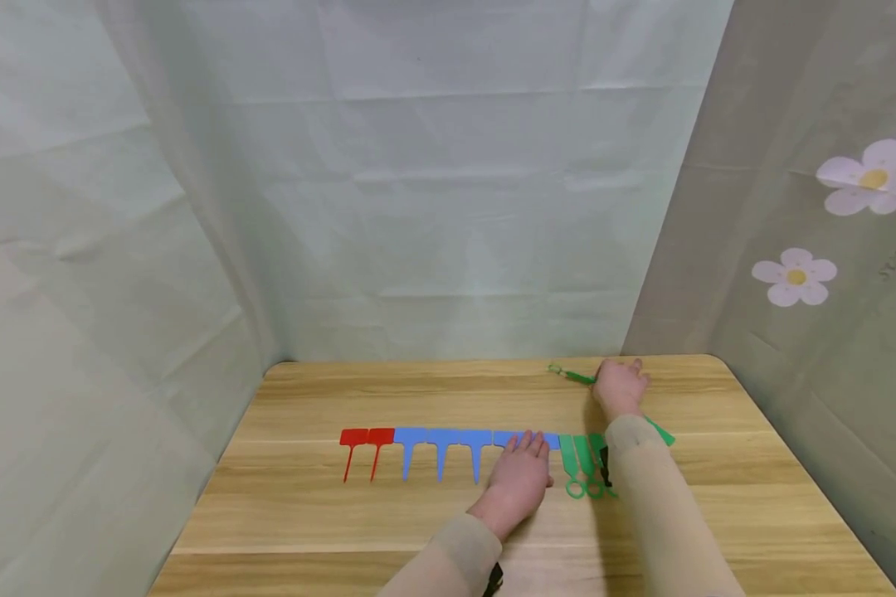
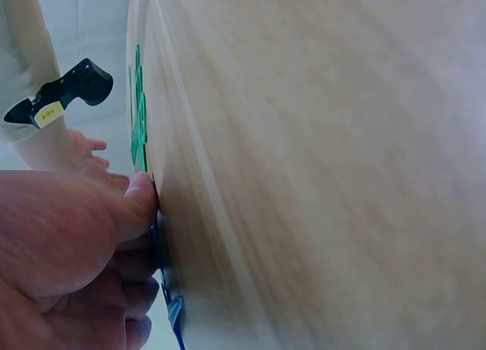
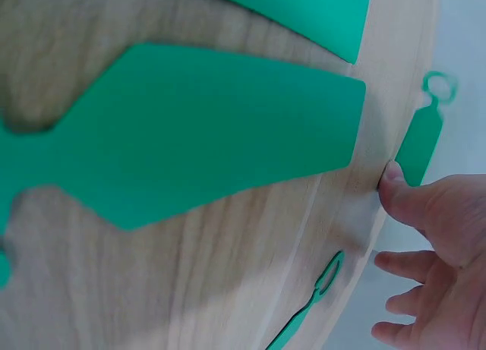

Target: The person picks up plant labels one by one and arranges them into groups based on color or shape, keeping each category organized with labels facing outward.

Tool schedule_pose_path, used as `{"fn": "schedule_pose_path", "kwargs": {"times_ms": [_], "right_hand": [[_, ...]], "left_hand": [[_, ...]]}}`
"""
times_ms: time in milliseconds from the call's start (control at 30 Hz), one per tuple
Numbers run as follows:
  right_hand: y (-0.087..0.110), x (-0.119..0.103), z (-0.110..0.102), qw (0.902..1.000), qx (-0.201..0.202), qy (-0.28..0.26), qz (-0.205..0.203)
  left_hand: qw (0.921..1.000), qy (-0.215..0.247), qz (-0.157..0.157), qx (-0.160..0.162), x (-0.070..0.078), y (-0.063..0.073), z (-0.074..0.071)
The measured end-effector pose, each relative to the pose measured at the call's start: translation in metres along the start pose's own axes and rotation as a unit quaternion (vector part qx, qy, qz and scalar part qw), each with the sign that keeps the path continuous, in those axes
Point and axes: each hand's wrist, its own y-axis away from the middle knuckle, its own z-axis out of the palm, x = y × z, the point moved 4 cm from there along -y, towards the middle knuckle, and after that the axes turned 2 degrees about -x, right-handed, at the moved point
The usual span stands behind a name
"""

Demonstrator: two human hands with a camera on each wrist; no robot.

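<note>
My left hand (image 1: 518,485) rests flat over the right end of a row of blue T-shaped plant labels (image 1: 442,436), its fingers straight and covering part of them. Near the table's back edge, my right hand (image 1: 620,385) pinches a green ring-ended tag (image 3: 418,141) between thumb and fingers, the ring pointing left in the head view. Several green ring-ended tags (image 1: 570,456) lie side by side right of the blue labels, partly hidden by the right sleeve. A loose green tag (image 1: 660,431) lies slanted beside that sleeve.
Two red T-shaped labels (image 1: 354,437) with thin stems begin the row on the left. The wooden table (image 1: 284,514) ends at a pale hanging cloth (image 1: 448,249) behind, with more cloth at both sides.
</note>
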Motion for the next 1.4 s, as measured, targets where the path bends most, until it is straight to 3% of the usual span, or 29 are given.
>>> {"fn": "schedule_pose_path", "kwargs": {"times_ms": [233, 400, 533, 667, 833, 1033, 1400], "right_hand": [[0.01, 0.007, -0.002, 0.9998, 0.005, -0.008, -0.018], [0.012, 0.016, -0.001, 0.9955, -0.006, -0.09, -0.029], [0.018, 0.021, -0.007, 0.9811, -0.008, -0.187, -0.048], [0.029, 0.025, -0.019, 0.9574, -0.003, -0.28, -0.072], [0.044, 0.034, -0.034, 0.935, 0.001, -0.345, -0.082], [0.06, 0.051, -0.046, 0.9274, 0.005, -0.364, -0.087], [0.08, 0.081, -0.054, 0.9367, -0.006, -0.319, -0.145]], "left_hand": [[1.0, 0.007, 0.003, 0.004, 0.0, 0.001, 0.0], [1.0, 0.007, 0.004, 0.005, 0.0, 0.003, 0.001], [0.9999, 0.009, 0.005, 0.004, -0.001, 0.002, 0.002], [0.9999, 0.007, 0.007, -0.003, -0.001, 0.001, 0.002], [0.9999, 0.001, 0.007, -0.01, -0.003, 0.0, 0.001], [0.9999, 0.006, 0.005, -0.013, -0.003, -0.001, -0.001], [0.9999, 0.009, 0.012, -0.009, -0.001, -0.001, -0.001]]}}
